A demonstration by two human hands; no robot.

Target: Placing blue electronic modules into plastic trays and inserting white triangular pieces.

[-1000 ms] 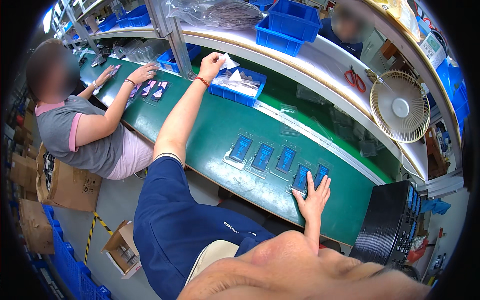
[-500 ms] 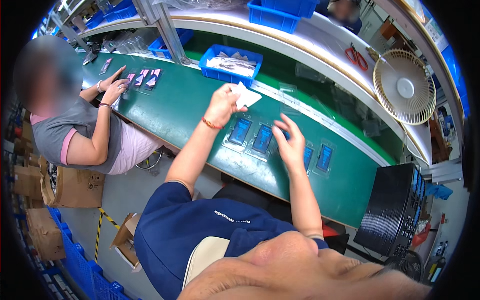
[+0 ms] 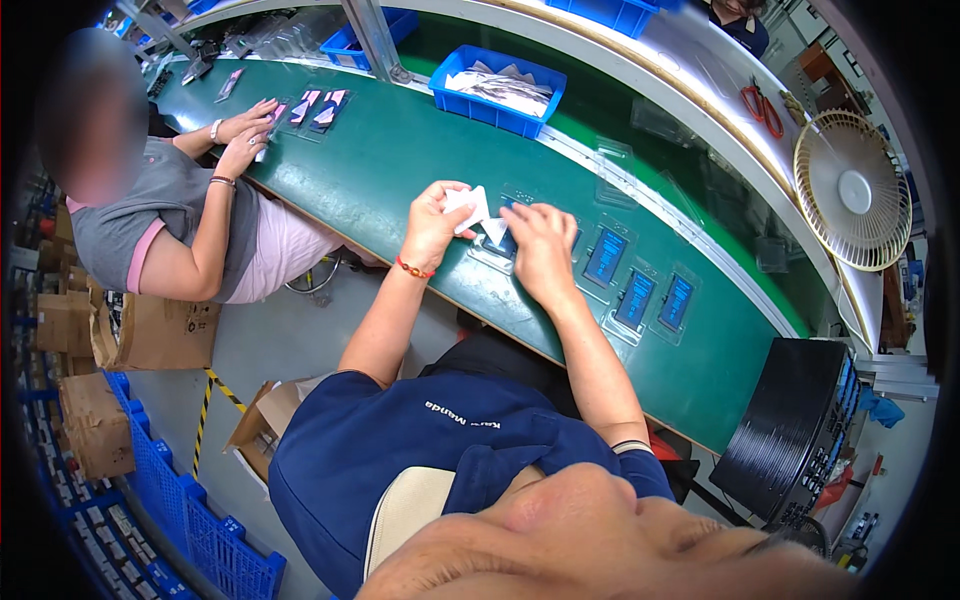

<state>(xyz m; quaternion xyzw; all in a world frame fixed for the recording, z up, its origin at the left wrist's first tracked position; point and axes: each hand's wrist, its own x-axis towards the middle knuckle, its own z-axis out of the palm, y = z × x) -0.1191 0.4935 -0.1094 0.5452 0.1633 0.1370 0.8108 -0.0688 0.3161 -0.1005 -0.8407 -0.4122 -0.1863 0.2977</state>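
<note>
My left hand (image 3: 432,228) is closed on a small stack of white paper pieces (image 3: 466,208), held above the green bench. Close beside it, my right hand (image 3: 543,245) has bent fingers at the edge of a single white paper piece (image 3: 495,231). That piece is tilted over the leftmost clear plastic tray (image 3: 490,262), partly covering the dark blue flat block in it. To the right, more clear trays hold flat blue rectangular blocks (image 3: 605,257) with printed faces. One block is partly hidden behind my right hand.
A blue bin (image 3: 500,95) of white papers stands at the bench's far edge. At the left a co-worker's hands (image 3: 245,135) touch similar trays. A fan (image 3: 852,190) and red-handled scissors (image 3: 762,108) sit on the shelf. A black ridged stack (image 3: 780,420) stands at the right end.
My right hand has moved left to the leftmost tray, with one white piece now at its fingertips. My left hand has come lower with the stack. The whole view has shifted slightly.
</note>
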